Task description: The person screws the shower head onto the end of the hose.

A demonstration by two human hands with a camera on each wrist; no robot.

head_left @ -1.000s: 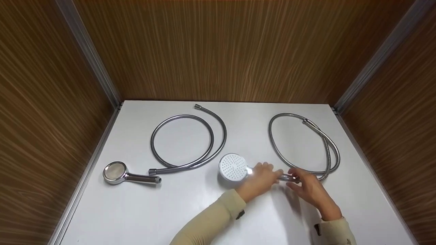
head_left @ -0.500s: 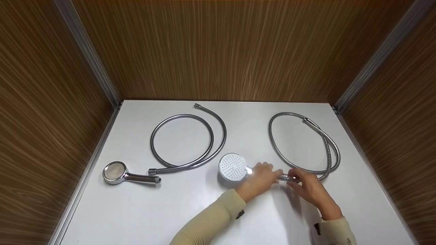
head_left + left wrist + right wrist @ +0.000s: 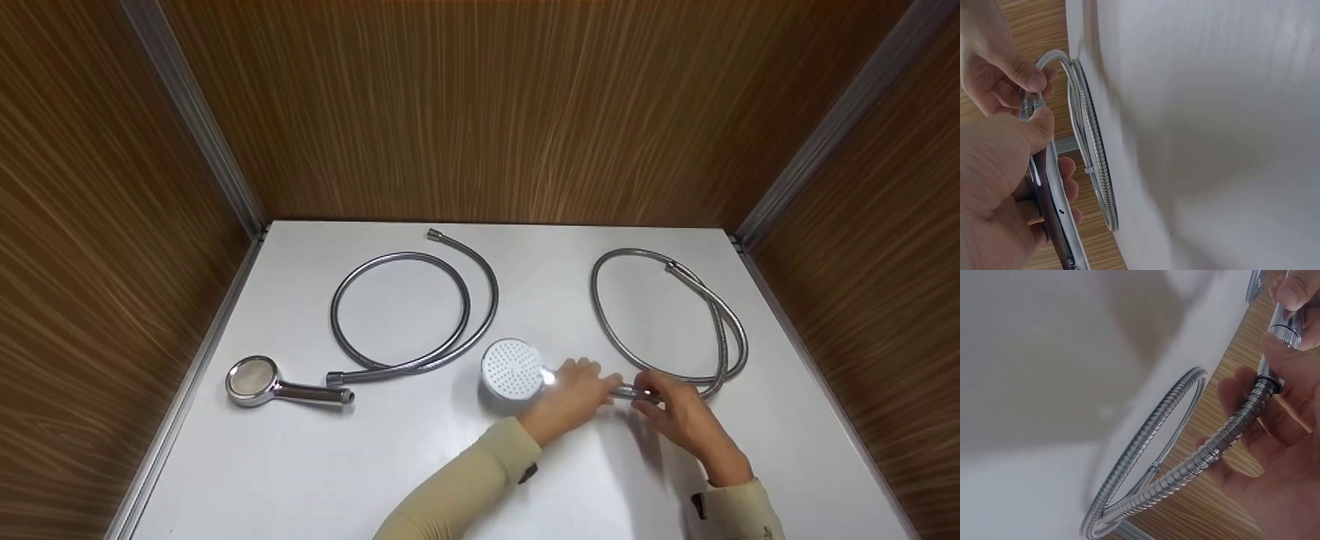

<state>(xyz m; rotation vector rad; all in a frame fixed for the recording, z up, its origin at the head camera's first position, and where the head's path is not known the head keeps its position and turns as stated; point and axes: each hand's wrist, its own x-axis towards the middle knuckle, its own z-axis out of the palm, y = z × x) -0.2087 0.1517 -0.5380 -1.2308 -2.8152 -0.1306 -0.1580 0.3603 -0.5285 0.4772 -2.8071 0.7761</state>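
Note:
My left hand (image 3: 574, 394) grips the handle of a chrome shower head (image 3: 514, 369), whose round white spray face is turned up. At the handle's end my right hand (image 3: 679, 412) pinches the metal end fitting of a shower hose (image 3: 1185, 464) between thumb and fingers. In the right wrist view the fitting meets the handle end in line, and the ribbed hose curves away below it. The left wrist view shows both thumbs close together along the handle (image 3: 1053, 191). The hose's loop lies on the white table at the right, its other end resting inside the loop.
A second shower head (image 3: 253, 379) lies at the left of the white table (image 3: 300, 480). Near it a second hose (image 3: 337, 300) is coiled, with both ends loose. Wood-grain panels (image 3: 480, 112) stand behind and on both sides.
My right thumb and fingers have closed in on the hose fitting at the handle end. The left hand and the shower head have stayed in place.

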